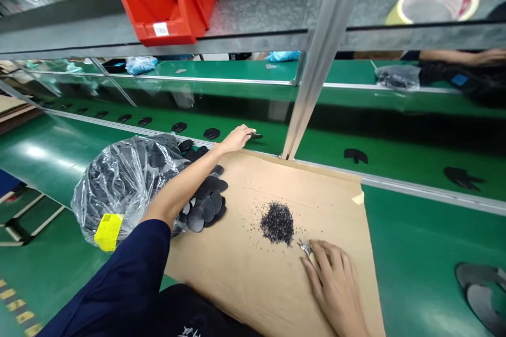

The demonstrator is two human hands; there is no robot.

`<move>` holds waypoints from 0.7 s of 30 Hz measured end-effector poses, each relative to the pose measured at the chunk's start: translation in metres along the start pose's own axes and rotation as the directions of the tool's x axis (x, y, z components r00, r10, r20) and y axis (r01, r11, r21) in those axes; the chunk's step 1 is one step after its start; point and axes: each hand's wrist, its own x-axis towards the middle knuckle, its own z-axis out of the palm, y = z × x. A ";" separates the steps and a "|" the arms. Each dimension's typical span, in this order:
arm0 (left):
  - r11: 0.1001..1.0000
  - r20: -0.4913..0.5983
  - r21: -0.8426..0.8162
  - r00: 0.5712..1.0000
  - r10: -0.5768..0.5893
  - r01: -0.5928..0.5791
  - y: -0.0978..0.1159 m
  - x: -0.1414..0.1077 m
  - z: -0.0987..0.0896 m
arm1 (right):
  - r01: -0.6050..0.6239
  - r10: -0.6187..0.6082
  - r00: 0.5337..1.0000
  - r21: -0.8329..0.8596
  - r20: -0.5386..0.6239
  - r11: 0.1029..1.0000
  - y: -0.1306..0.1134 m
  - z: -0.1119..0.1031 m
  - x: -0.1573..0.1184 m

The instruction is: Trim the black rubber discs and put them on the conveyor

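My left hand (236,139) reaches out over the green belt beyond the bench edge, its fingers closed on a thin black piece (256,136) seen nearly edge-on. Near the front, my right hand (338,281) rests on brown paper (245,268), curled round small nippers (305,247) with metal jaws; most of the handles are under the fingers. Just beyond the jaws lies a heap of tiny black scraps (277,222). Under my left forearm, black oval flat pieces (207,209) spill from a clear plastic bag (118,184) with a yellow label (108,231).
Small piles of black pieces (212,133) sit spaced along the belt (269,142). A metal post (316,63) rises at the paper's far edge. Overhead, a shelf holds a red bin (169,0) and a tape roll (437,2). Another person's arm (454,58) shows far right.
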 end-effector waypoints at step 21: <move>0.999 0.065 -0.018 0.997 -0.034 0.035 -0.029 0.036 0.048 | -0.178 0.180 0.984 0.151 0.001 0.972 0.045 -0.042 0.024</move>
